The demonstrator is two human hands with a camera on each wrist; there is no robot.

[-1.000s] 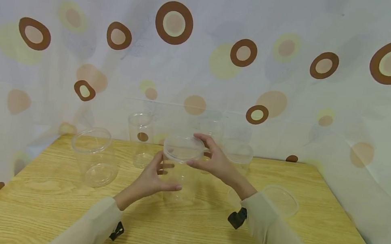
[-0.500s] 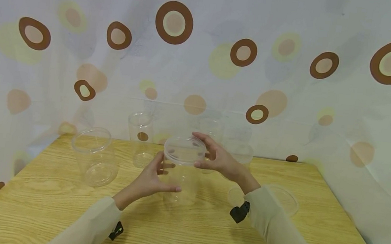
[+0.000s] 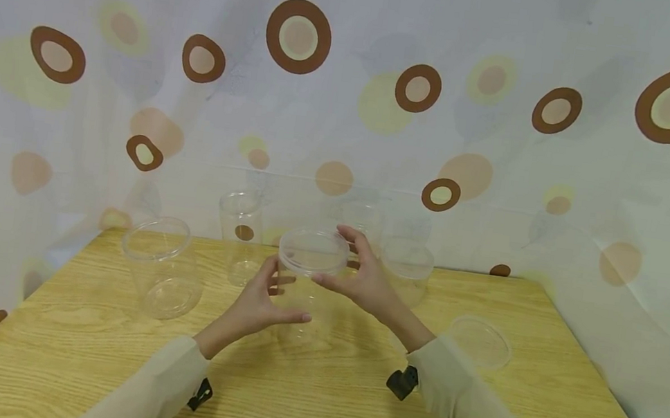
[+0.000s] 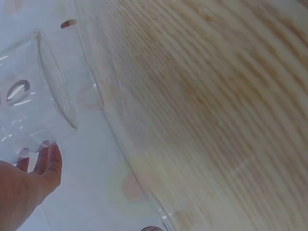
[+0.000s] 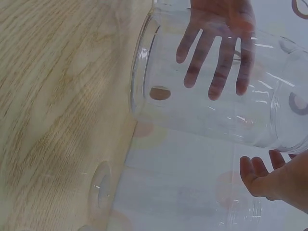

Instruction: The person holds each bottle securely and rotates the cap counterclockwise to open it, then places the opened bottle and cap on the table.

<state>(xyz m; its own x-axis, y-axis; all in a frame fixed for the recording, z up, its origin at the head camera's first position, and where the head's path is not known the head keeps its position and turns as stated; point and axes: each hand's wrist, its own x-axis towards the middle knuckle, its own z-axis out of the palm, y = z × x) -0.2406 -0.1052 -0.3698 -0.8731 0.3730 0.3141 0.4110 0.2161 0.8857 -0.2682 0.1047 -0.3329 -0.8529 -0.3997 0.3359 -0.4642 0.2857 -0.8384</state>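
Observation:
A clear plastic jar (image 3: 305,310) stands upright at the middle of the table, a clear round lid (image 3: 314,250) covering its mouth. My left hand (image 3: 250,307) grips the jar's side, thumb across the front and fingers round the left. At the top, my right hand (image 3: 371,284) spans the lid's right edge, thumb at the front and forefinger behind. In the right wrist view, the left hand's fingers (image 5: 219,67) show spread through the jar wall, and my right hand (image 5: 279,178) curls beside the lid end. The left wrist view has the left fingers (image 4: 50,166) against the jar (image 4: 29,96).
A wide open jar (image 3: 153,270) stands to the left, and a tall slim jar (image 3: 238,246) at the back. Behind the right hand are another tall jar (image 3: 365,218) and a shorter jar (image 3: 407,284). A loose clear lid (image 3: 481,343) lies on the wooden table (image 3: 298,407) near the right sleeve.
My right hand shifted slightly right along with the lid's edge, then came back left. The left hand stays round the jar, which has moved very little.

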